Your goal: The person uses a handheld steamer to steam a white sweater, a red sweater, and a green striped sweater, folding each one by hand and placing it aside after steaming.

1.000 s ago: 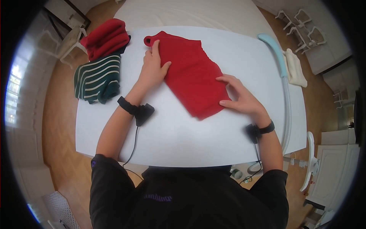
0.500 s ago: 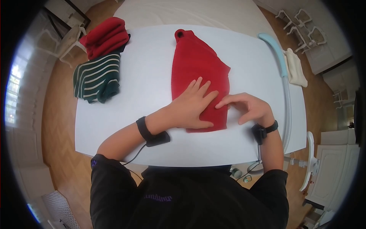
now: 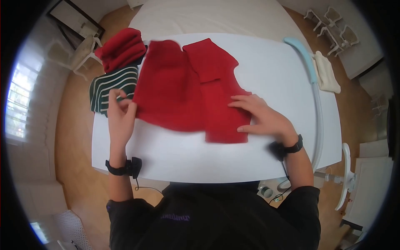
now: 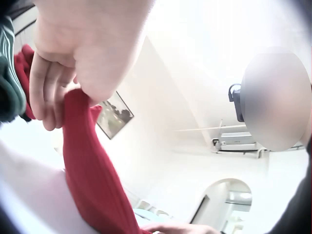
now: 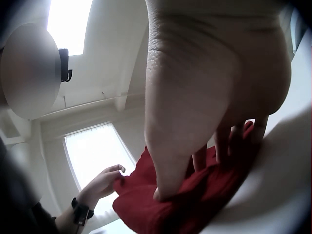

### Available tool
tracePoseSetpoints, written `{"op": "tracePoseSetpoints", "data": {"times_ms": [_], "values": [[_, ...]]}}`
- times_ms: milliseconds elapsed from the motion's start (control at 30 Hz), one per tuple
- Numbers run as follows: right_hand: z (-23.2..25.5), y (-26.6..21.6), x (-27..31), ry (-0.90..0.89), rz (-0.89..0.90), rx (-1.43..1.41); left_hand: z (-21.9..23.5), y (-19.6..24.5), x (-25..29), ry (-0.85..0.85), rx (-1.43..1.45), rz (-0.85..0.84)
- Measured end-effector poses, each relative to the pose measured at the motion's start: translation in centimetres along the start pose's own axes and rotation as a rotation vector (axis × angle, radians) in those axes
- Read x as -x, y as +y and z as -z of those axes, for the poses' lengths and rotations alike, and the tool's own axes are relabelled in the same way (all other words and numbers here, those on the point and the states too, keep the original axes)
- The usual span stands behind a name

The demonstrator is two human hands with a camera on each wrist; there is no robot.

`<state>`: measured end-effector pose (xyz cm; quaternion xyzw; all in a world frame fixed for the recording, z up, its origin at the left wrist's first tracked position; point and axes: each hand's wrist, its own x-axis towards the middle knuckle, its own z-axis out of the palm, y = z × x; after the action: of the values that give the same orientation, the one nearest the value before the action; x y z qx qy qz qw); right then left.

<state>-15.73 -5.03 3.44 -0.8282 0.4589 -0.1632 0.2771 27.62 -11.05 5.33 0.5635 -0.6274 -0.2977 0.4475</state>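
Note:
A red knit sweater is spread over the white table, its left side lifted and blurred. A folded-over part of it, with a sleeve-like piece, lies on the right. My left hand pinches the sweater's left edge between thumb and fingers, beside the striped stack; the left wrist view shows the cloth hanging taut from this grip. On the sweater's lower right side rests my right hand, fingers spread over the cloth and thumb near its edge. In the right wrist view the fabric bunches under the thumb and fingertips.
A folded green-and-white striped knit and a folded red knit lie at the table's left edge. Along the right side runs a pale blue curved bar, with a cream folded cloth beyond it. Thin cables hang from both wrist cameras.
The left hand first swung the sweater's narrow end rightward and lay flat on it, then moved left, pulling a layer out leftward. The sweater is now much wider. The right hand stays at its right side.

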Motion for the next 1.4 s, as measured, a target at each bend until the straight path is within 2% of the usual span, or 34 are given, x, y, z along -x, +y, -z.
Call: {"op": "tracePoseSetpoints", "data": {"times_ms": [33,100,133,200,233,300,333,400,467,533,567,667,733,800,833,867,933,967,1000,1033,1067,1100,1133,1200,1267,1300,1367,1400], "values": [[-0.2,0.1,-0.1,0.016,-0.046,0.010,0.7,0.0,1.0,-0.011,-0.012,-0.006],[-0.5,0.2,-0.4,0.042,-0.056,-0.032,1.8,0.2,2.0,-0.009,-0.414,0.120],[-0.6,0.2,-0.4,0.052,-0.060,-0.059,1.7,0.4,1.9,-0.014,-0.421,0.112],[-1.1,-0.4,-0.7,0.079,-0.035,-0.035,0.5,1.2,2.4,-0.005,-0.519,-0.325],[-1.3,-1.0,-0.8,0.058,-0.043,0.001,-0.1,2.2,2.0,-0.081,-0.569,-0.499],[-1.7,-1.6,-0.7,0.027,-0.001,0.089,-2.5,4.1,1.3,-0.267,-0.537,-0.571],[-1.8,-1.8,-0.6,0.028,0.006,0.099,-3.5,4.7,0.5,-0.430,-0.537,-0.596],[-1.9,-2.1,-0.4,0.019,-0.026,0.134,-6.2,2.7,-0.3,-0.573,-0.668,-0.624],[-1.4,-1.7,-0.1,-0.010,-0.036,0.174,-8.8,0.8,-0.2,-0.743,-0.826,-0.495],[-0.6,-1.0,0.2,-0.042,-0.102,0.214,-10.7,0.9,1.2,-0.723,-0.987,-0.461],[-0.1,-0.7,0.4,-0.030,-0.106,0.214,-11.1,1.8,1.5,-0.767,-1.026,-0.424],[0.9,0.9,1.2,0.093,-0.199,0.221,-11.8,4.6,2.7,-0.875,-1.013,-0.498],[1.6,3.4,1.6,0.151,-0.284,0.196,-13.1,5.2,3.8,-0.875,-0.892,-0.618],[2.5,4.1,1.9,0.216,-0.327,0.206,-14.6,7.0,4.2,-1.010,-0.703,-0.608],[2.7,4.5,2.1,0.284,-0.387,0.325,-15.6,6.8,5.0,-0.943,-0.616,-0.714],[2.9,4.9,2.2,0.352,-0.445,0.444,-16.6,7.0,5.3,-0.965,-0.546,-0.745],[3.0,5.4,2.2,0.378,-0.455,0.502,-18.6,6.9,5.9,-1.034,-0.454,-0.757],[3.1,5.4,2.3,0.337,-0.366,0.461,-19.0,7.0,6.0,-1.031,-0.448,-0.757],[3.2,5.4,2.5,0.291,-0.278,0.420,-19.3,7.1,6.1,-0.928,-0.491,-0.805],[3.0,5.4,2.6,0.281,-0.283,0.426,-19.7,7.0,6.2,-0.825,-0.530,-0.847],[2.5,4.8,2.3,0.255,-0.233,0.329,-20.0,6.7,6.0,-0.826,-0.515,-0.841],[2.1,4.3,2.0,0.225,-0.184,0.230,-20.1,6.1,5.3,-0.716,-0.554,-0.832],[1.7,3.6,1.8,0.206,-0.189,0.231,-20.2,5.5,4.7,-0.607,-0.593,-0.817],[1.3,2.2,1.2,0.176,-0.161,0.250,-19.8,5.3,2.9,-0.574,-0.619,-0.772],[0.6,2.1,1.0,0.218,-0.162,0.291,-19.1,4.7,1.1,-0.396,-0.708,-0.880],[1.0,2.1,1.0,0.210,-0.180,0.259,-19.0,4.1,0.3,-0.398,-0.710,-0.873],[1.6,1.5,0.8,0.244,-0.202,0.209,-18.8,3.5,-1.0,-0.187,-0.741,-0.885],[1.6,1.6,0.8,0.238,-0.199,0.210,-18.6,3.7,-1.7,-0.185,-0.741,-0.878]]}}
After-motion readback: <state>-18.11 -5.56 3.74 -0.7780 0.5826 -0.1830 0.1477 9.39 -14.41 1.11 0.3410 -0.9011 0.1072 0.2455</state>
